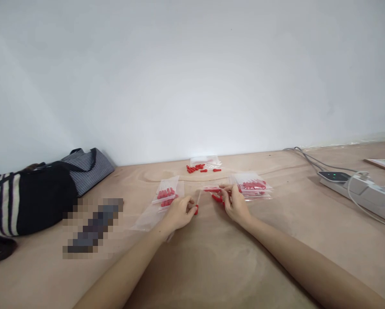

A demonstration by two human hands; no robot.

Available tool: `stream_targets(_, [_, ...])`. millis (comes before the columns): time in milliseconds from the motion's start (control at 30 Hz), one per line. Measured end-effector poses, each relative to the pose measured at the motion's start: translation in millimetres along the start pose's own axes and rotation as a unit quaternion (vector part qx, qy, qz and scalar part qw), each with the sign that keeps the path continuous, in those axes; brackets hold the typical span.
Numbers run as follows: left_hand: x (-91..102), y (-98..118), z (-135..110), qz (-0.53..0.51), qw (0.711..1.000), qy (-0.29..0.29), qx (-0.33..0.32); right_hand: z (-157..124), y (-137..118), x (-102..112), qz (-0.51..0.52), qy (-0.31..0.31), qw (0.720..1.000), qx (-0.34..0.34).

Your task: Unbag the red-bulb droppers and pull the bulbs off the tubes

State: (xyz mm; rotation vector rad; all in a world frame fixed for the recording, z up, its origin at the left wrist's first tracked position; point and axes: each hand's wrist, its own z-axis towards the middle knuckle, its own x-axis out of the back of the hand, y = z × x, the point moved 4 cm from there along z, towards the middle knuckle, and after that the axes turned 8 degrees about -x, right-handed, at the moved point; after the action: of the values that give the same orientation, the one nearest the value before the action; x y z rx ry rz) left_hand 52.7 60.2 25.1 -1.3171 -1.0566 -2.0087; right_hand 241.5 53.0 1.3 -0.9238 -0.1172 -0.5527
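The left hand (178, 213) rests on the wooden table (211, 257) with its fingers curled. Its thumb and forefinger pinch 1 red piece (196, 210), which sticks out at the fingertips on the side facing the other hand. The right hand (234, 205) lies just across a narrow gap, its fingers pressed together on the edge of a clear bag (213, 188). That bag runs lengthwise from left to right, reaching out from the right fingertips toward the space just beyond the left fingertips. So the red piece sits slightly nearer than the bag, just off its left end, and the left hand is the closer of the 2 to it. A few spare red pieces (216, 198) lie close under the right fingertips. Left of the left hand, beside its wrist, lie empty bags (146, 219), and just beyond its knuckles are filled bags (166, 193). Beyond and to the right of the right hand is a stack of bags (255, 186) with red showing inside. Farther off, well apart from both hands, a scatter of red pieces (197, 168) lies by another bag (210, 161).
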Motion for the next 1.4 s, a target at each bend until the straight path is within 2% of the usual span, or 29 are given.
stream_targets(167, [-14.4,8.9,21.0,-0.007,0.999,0.004,0.049,3.0,1.2,10.2,0.053,0.067,0.996,-0.025])
stream_targets(367, [-28.5,13.5,54.8,-0.02,0.992,0.031,0.117,3.6,7.7,16.8,0.065,0.093,0.993,-0.038])
stream_targets(567, [-39.2,17.9,70.4,-0.07,0.991,0.048,0.103,3.4,5.8,17.2,0.066,0.091,0.993,-0.023])
stream_targets(633, [-35.7,18.1,63.7,-0.075,0.992,0.052,0.083,3.3,3.3,17.7,0.063,0.086,0.994,-0.018])
stream_targets(700, [-24.1,16.5,48.2,-0.071,0.994,0.057,0.056,3.1,0.6,17.8,0.057,0.074,0.995,-0.015])
stream_targets(833, [14.8,2.6,-4.8,-0.028,0.998,0.049,-0.02,0.3,-7.2,10.5,0.044,0.005,0.999,0.007])
stream_targets(933, [36.3,-18.7,-48.5,0.004,0.998,0.021,-0.06,-5.5,-15.8,-1.8,0.036,-0.071,0.996,0.045])
stream_targets(1067, [36.6,-48.4,-85.8,0.052,0.996,-0.062,-0.038,-15.1,-27.4,-17.3,0.018,-0.173,0.981,0.091])
stream_targets(1133, [32.0,-58.1,-92.3,0.082,0.993,-0.087,-0.01,-18.8,-30.8,-20.7,0.001,-0.214,0.972,0.097])
stream_targets(1200, [29.3,-62.9,-92.4,0.106,0.991,-0.083,0.019,-21.7,-33.1,-20.7,-0.015,-0.248,0.963,0.105])
stream_targets(1300, [31.2,-56.5,-85.2,0.115,0.993,-0.013,0.023,-26.0,-35.3,-16.3,-0.065,-0.27,0.949,0.151])
stream_targets(1400, [32.9,-30.5,-73.5,0.079,0.994,0.066,-0.048,-28.0,-33.9,-8.7,-0.137,-0.236,0.943,0.193])
